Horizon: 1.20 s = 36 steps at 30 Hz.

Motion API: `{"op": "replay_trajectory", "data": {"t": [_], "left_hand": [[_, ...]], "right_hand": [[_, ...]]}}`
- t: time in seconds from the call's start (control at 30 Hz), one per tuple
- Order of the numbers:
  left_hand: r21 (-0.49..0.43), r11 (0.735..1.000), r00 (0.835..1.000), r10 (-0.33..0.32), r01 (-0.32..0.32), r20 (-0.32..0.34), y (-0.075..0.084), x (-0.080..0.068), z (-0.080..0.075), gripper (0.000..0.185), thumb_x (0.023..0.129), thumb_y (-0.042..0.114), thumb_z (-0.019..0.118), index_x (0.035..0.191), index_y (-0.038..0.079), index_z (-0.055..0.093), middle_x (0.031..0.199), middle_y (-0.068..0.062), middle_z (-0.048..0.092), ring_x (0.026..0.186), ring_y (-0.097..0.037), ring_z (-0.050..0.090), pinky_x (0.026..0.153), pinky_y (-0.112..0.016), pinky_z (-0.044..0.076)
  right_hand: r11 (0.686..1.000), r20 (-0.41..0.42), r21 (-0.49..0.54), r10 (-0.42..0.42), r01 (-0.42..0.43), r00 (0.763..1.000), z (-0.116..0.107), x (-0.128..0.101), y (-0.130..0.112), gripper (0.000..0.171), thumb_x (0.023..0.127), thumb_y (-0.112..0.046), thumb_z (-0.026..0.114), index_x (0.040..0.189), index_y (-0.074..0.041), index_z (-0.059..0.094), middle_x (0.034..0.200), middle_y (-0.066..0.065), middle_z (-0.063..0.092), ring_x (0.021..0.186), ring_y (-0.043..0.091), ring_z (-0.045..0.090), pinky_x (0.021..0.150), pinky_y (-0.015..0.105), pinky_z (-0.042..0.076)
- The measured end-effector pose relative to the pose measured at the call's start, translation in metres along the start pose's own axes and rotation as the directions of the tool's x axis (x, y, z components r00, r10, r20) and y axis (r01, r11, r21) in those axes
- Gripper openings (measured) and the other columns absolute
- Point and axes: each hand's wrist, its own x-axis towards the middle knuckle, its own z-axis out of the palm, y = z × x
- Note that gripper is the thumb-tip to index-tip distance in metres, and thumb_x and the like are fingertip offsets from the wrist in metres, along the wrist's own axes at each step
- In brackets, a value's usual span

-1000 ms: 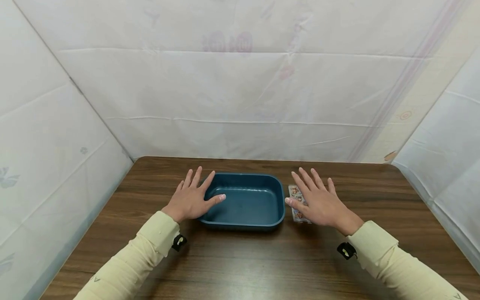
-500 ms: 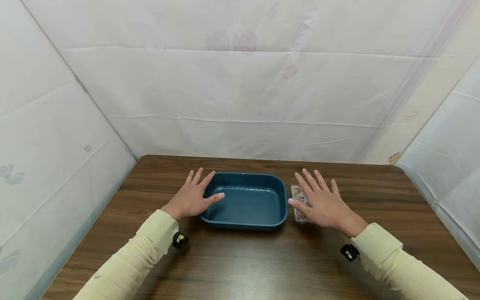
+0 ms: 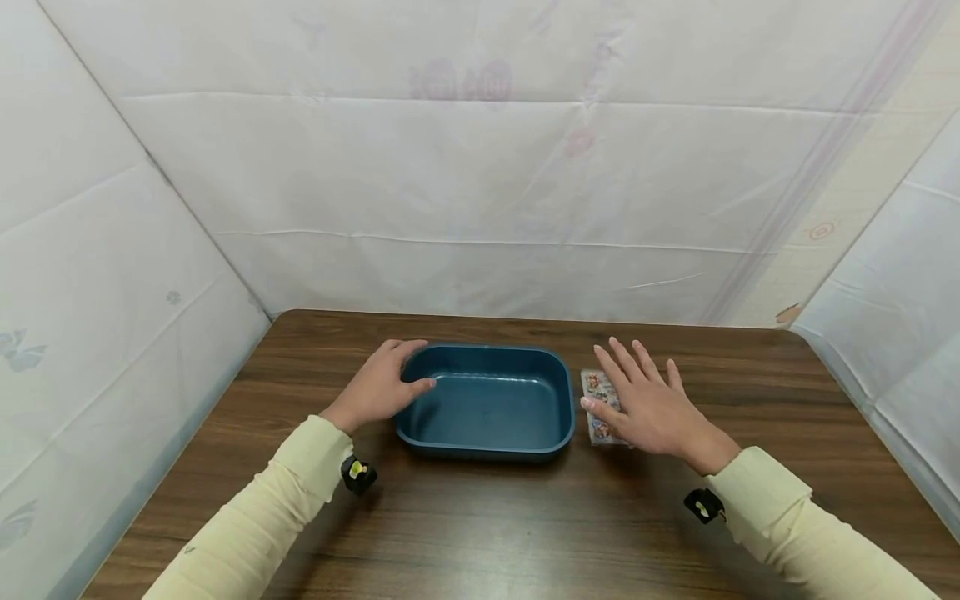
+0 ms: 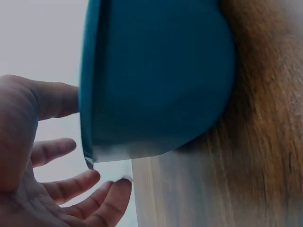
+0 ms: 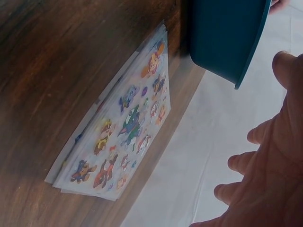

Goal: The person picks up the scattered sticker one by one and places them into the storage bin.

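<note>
A dark brown wooden table (image 3: 525,533) fills the lower half of the head view, walled in at 9, 12 and 3 o'clock by white plastic sheeting (image 3: 480,167) with faint printed patterns.

Near the middle of the table sits a deep blue rectangular tray (image 3: 486,402) with rounded corners, its long side running from 9 to 3 o'clock; nothing lies inside it.

The person's two arms come in from 7 and 5 o'clock in pale yellow sleeves (image 3: 255,521), each with a small black camera unit strapped under the wrist.

The left hand (image 3: 377,389) is at the tray's 9 o'clock end. Its fingers are bent over the far left corner of the rim and the thumb lies on the inside of the near left rim, so the hand has loose hold of the tray's edge. The left wrist view shows the fingers curled toward the rim, with the thumb behind the wall.

The right hand (image 3: 647,406) hovers at the tray's 3 o'clock side, fingers straight and spread, gripping nothing, its thumb tip close to the tray's right wall.

Under that hand, just beside the tray at 3 o'clock, a small stack of cartoon sticker sheets (image 3: 597,406) lies flat on the wood, partly covered in the head view and plain in the right wrist view (image 5: 124,126).
</note>
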Motion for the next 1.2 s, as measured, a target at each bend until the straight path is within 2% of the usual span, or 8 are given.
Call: {"op": "replay_trajectory", "data": {"t": [0.2,0.5,0.63,0.73,0.8,0.97,1.07,1.2], "left_hand": [[-0.068,0.998,1.0,-0.02,0.02,-0.004,0.001,0.003,-0.005,0.063,0.099,0.02,0.069,0.155,0.003,0.046,0.149,-0.026,0.048,0.132,-0.045,0.058,0.102,-0.058,0.053],[-0.164,0.981,0.994,-0.091,0.1,0.06,-0.005,0.005,-0.011,0.062,0.097,0.009,0.064,0.155,0.004,0.044,0.151,-0.025,0.049,0.137,-0.045,0.054,0.102,-0.056,0.055],[-0.221,0.965,0.988,-0.119,0.138,0.095,-0.007,0.005,-0.016,0.063,0.093,0.006,0.063,0.154,0.005,0.046,0.151,-0.025,0.048,0.134,-0.043,0.055,0.094,-0.048,0.059],[-0.253,0.955,0.984,-0.13,0.157,0.122,-0.007,0.003,-0.018,0.062,0.092,0.004,0.062,0.152,0.004,0.048,0.151,-0.025,0.048,0.116,-0.036,0.062,0.082,-0.037,0.057],[-0.284,0.942,0.979,-0.143,0.18,0.147,-0.007,0.003,-0.019,0.06,0.093,0.002,0.061,0.152,0.004,0.049,0.152,-0.025,0.047,0.094,-0.029,0.064,0.076,-0.035,0.054],[-0.335,0.911,0.964,-0.188,0.242,0.186,-0.008,0.003,-0.022,0.058,0.094,-0.001,0.06,0.152,0.003,0.05,0.153,-0.023,0.047,0.059,-0.016,0.05,0.072,-0.036,0.056],[-0.329,0.908,0.96,-0.207,0.259,0.187,-0.007,0.002,-0.022,0.057,0.093,-0.002,0.061,0.15,0.003,0.053,0.117,-0.018,0.064,0.053,-0.013,0.043,0.068,-0.034,0.054],[-0.324,0.905,0.956,-0.223,0.276,0.191,-0.007,0.002,-0.023,0.056,0.092,-0.003,0.06,0.148,0.002,0.055,0.072,-0.003,0.058,0.048,-0.012,0.036,0.059,-0.031,0.048]], "right_hand": [[1.0,0.002,0.001,0.004,-0.004,1.0,-0.002,-0.002,0.001,0.087,0.104,-0.065,0.044,0.169,-0.017,0.014,0.176,0.015,0.007,0.162,0.048,0.003,0.118,0.081,0.003],[1.0,0.015,-0.012,0.012,-0.012,1.0,-0.004,-0.002,0.006,0.089,0.103,-0.067,0.043,0.17,-0.017,0.011,0.177,0.014,0.003,0.162,0.047,0.001,0.117,0.081,0.001],[1.0,0.006,-0.023,0.011,-0.011,1.0,-0.005,-0.002,0.007,0.09,0.102,-0.066,0.045,0.17,-0.018,0.012,0.177,0.013,0.003,0.162,0.047,0.0,0.117,0.082,0.002],[0.999,0.002,-0.031,0.013,-0.013,1.0,-0.005,-0.002,0.008,0.089,0.103,-0.065,0.047,0.17,-0.018,0.013,0.177,0.014,0.005,0.162,0.047,0.002,0.117,0.082,0.003],[0.999,0.008,-0.034,0.015,-0.014,1.0,-0.005,-0.002,0.01,0.089,0.102,-0.065,0.047,0.169,-0.018,0.014,0.176,0.015,0.005,0.162,0.048,0.002,0.117,0.082,0.004],[0.998,0.022,-0.055,-0.004,0.006,1.0,-0.004,-0.001,0.014,0.088,0.102,-0.065,0.048,0.169,-0.017,0.018,0.176,0.017,0.009,0.161,0.049,0.006,0.117,0.082,0.006],[0.996,0.032,-0.078,-0.028,0.031,0.999,-0.003,-0.001,0.017,0.085,0.102,-0.063,0.048,0.168,-0.016,0.021,0.175,0.017,0.011,0.16,0.049,0.008,0.118,0.081,0.008],[0.995,0.044,-0.085,-0.051,0.054,0.998,0.001,-0.002,0.021,0.085,0.103,-0.063,0.048,0.168,-0.016,0.023,0.175,0.018,0.013,0.16,0.049,0.01,0.118,0.081,0.009]]}}
